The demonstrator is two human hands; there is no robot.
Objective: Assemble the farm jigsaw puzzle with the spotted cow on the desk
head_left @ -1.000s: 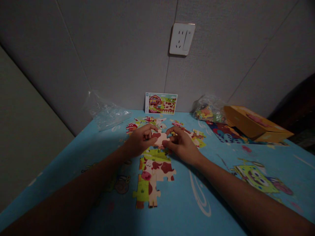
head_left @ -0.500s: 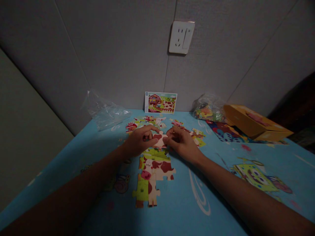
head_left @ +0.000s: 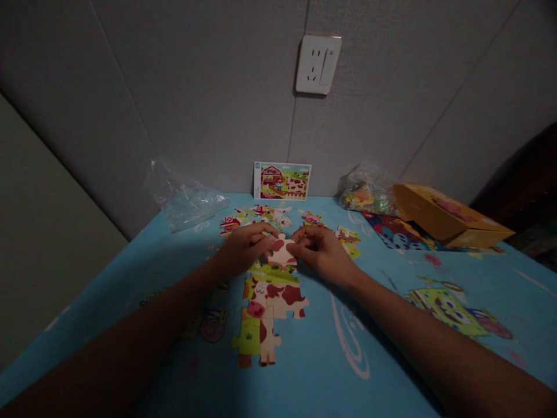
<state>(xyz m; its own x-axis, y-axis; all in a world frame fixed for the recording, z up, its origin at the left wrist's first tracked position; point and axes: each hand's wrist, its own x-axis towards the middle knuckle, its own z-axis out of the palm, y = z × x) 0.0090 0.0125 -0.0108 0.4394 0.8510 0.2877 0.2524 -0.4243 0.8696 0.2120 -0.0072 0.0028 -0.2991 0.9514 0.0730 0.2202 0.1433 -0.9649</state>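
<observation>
A white puzzle piece with brown-red cow patches (head_left: pixel 282 252) is held up between my two hands, over the top of a joined puzzle section (head_left: pixel 278 296) showing a cow on green grass. My left hand (head_left: pixel 246 248) has its fingers closed at the piece's left edge. On the right edge, the thumb and fingers of my right hand (head_left: pixel 322 251) pinch it. Loose puzzle pieces (head_left: pixel 348 235) lie beyond my right hand, and others with a red barn (head_left: pixel 230 223) lie beyond my left. My hands partly cover the pieces behind them.
A farm picture card (head_left: pixel 282 181) leans on the wall below a socket (head_left: pixel 318 64). A clear plastic bag (head_left: pixel 187 203) lies at the left back. At the right back are a bag of pieces (head_left: pixel 365 194) and a yellow box (head_left: pixel 450 215). The cloth (head_left: pixel 348 383) is blue, with printed cartoons.
The piece has tilted slightly between my hands, and my left thumb has drawn back toward its left edge. The whole view has shifted a little.
</observation>
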